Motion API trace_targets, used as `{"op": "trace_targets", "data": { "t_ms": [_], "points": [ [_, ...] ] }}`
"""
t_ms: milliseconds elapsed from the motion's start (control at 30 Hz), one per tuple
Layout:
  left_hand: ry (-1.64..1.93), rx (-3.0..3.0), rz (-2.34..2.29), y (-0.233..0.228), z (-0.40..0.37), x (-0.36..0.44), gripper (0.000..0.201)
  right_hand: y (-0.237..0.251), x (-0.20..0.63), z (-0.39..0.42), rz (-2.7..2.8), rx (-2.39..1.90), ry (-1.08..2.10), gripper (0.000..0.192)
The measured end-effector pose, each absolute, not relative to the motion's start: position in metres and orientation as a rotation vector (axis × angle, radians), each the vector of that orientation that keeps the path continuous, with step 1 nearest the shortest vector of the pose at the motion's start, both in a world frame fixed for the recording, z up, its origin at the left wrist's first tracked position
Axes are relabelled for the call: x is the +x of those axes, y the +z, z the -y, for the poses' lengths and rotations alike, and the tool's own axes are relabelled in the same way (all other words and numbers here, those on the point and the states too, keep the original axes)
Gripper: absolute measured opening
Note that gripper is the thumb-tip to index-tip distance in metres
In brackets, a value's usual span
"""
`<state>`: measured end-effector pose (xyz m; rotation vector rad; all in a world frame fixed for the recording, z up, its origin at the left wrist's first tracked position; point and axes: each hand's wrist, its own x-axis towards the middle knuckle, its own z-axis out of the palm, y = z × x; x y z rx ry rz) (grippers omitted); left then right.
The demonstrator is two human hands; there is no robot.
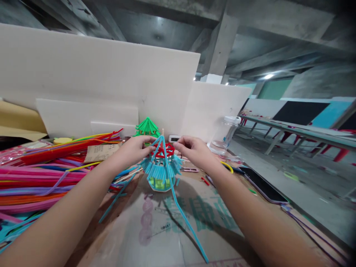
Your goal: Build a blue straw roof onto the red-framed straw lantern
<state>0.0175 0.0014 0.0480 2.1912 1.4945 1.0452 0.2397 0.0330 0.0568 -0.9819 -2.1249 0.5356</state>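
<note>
Both hands meet at centre frame on a small pavilion model built of blue and red fuzzy pipe cleaners (162, 167). Left hand (135, 147) pinches its roof edge with closed fingertips; right hand (191, 148) does likewise on the opposite side. One long blue pipe cleaner (186, 218) trails loose from the top toward the lower frame. That strand could catch a forearm and pull the light model over, or squeezing too hard could bend the roof. A finished green pipe-cleaner pavilion (147, 127) stands behind, a heap of coloured pipe cleaners (41, 174) at left.
</note>
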Motion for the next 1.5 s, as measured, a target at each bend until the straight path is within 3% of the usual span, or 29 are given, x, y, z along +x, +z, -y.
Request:
{"op": "trace_targets", "data": {
  "t_ms": [267,400,567,700,1200,1500],
  "points": [
    [1.003,2.248,-1.601,0.053,0.001,0.018,0.040,0.066,0.242,-0.013,2.547,-1.048,0.487,0.032],
    [0.978,2.266,-1.621,0.053,0.002,0.019,0.040,0.057,0.236,-0.013,2.618,-1.012,0.434,0.044],
    [0.968,2.261,-1.597,0.054,0.003,0.017,0.040,0.050,0.232,-0.008,2.565,-0.980,0.363,0.030],
    [0.967,2.264,-1.631,0.054,0.003,0.016,0.039,0.055,0.233,-0.003,2.521,-0.998,0.285,0.035],
    [0.907,2.244,-1.767,0.061,0.008,0.009,0.039,0.034,0.229,-0.038,2.059,-0.833,1.732,0.033],
    [0.891,2.229,-1.775,0.062,0.009,0.009,0.039,0.026,0.222,-0.037,1.925,-0.778,1.949,0.031]
  ]
}}
